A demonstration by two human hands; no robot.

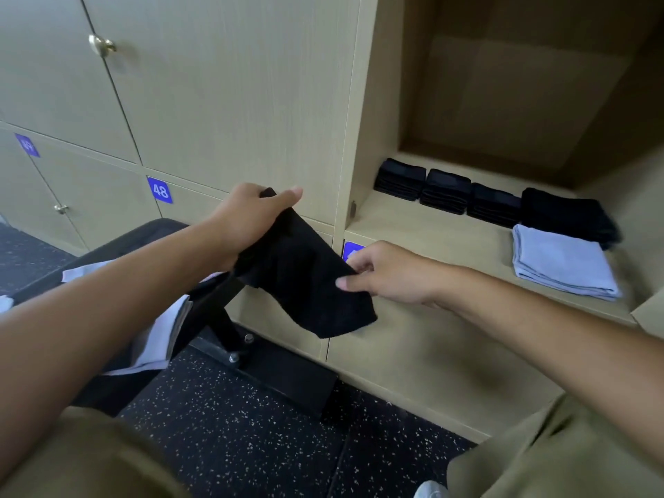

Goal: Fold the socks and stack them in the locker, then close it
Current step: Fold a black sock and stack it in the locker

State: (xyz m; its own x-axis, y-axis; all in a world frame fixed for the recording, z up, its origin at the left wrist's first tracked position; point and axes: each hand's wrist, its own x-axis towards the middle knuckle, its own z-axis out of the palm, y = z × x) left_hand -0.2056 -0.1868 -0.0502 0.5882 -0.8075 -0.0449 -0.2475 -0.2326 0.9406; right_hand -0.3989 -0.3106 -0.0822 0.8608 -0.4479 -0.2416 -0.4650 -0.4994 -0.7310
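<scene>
Folding step: black sock [305,271] stretched between gripping left hand [248,221] and pinching right hand [388,274]; next, likely doubling it over.

Both arms outstretched, left hand [248,221] and right hand [390,273] pinching.

Closed locker doors [222,95] in pale wood grain fill the upper left, two of them with brass knobs [101,45], and blue number tags, one reading 48 [160,190], sit at the corners of the lower row. A black padded bench [151,239] on a black metal foot [258,368] stands just in front of the doors. The floor [230,436] is dark rubber flecked with pale specks, and the toe of a white shoe [431,490] shows at the bottom edge beside olive trouser legs [560,458].
</scene>
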